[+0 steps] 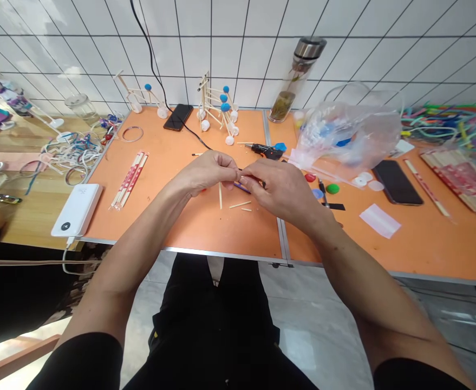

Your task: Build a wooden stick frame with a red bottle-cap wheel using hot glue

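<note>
Over the orange table (238, 235), my left hand (209, 172) and my right hand (280, 184) meet fingertip to fingertip. Both are closed in a pinch, and whatever sits between the fingers is too small and covered to name. Below my left fingers a thin wooden stick (220, 197) points toward me; I cannot tell whether it touches the hand. Two short stick pieces, one longer (240, 205) and one shorter (246, 210), lie between the hands. A black glue gun (265, 151) with a blue part lies just behind my right hand.
Stick models with bottle-cap wheels (217, 111) stand at the back, beside a black phone (178, 117). Wrapped chopsticks (129, 179) and a white power bank (77, 210) lie left. A glass tea bottle (297, 81), plastic bag (349, 135) and second phone (397, 182) are right.
</note>
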`<state>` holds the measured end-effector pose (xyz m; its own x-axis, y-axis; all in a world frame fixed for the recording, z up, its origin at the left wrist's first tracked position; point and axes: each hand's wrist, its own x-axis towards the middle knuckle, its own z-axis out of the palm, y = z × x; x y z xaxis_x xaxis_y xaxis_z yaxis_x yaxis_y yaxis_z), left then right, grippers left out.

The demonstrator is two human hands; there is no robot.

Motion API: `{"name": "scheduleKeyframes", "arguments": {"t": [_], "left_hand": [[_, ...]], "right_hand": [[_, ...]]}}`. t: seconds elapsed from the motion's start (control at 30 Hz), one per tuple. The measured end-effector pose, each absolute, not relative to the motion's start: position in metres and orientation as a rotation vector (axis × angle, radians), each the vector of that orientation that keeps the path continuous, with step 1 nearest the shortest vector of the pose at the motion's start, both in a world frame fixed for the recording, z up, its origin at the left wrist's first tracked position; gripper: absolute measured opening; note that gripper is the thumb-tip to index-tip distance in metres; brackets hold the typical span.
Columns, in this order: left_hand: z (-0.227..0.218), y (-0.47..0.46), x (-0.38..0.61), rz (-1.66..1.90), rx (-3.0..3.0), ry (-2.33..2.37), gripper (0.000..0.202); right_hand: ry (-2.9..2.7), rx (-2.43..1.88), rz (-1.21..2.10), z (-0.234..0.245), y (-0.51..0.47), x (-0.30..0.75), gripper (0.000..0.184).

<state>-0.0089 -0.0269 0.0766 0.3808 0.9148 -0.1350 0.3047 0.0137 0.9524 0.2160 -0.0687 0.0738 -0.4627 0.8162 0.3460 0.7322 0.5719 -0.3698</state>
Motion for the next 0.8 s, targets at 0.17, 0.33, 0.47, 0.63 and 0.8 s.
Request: {"name": "scheduleKeyframes", "arguments": {"t": [0.17,0.33,0.47,0.63,0.8], "left_hand": [[0.071,-0.017,-0.017,0.894,1.313,0.997,0.056],[0.056,0.003,-0.033,1.026,1.039,0.925,0.079],[0.038,0.001,-0.023,1.085,1.026,0.869,0.062],[0.027,-0.011,0.008,1.172,1.083,0.742,0.055],[0.026,-0.013,0.020,1.278,1.038,0.714,0.052]], "right_hand": [[-2.061,-1.292,0.288,0.070,-0.063,0.216,0.023],[-1.603,-1.246,0.759,0.061,-0.047,0.223,0.016],[-1.143,-1.059,1.302,0.055,-0.037,0.218,0.032],[-0.906,-0.932,1.510,0.044,-0.040,0.192,0.049],[-0.928,-0.937,1.436,0.030,-0.046,0.173,0.052]]}}
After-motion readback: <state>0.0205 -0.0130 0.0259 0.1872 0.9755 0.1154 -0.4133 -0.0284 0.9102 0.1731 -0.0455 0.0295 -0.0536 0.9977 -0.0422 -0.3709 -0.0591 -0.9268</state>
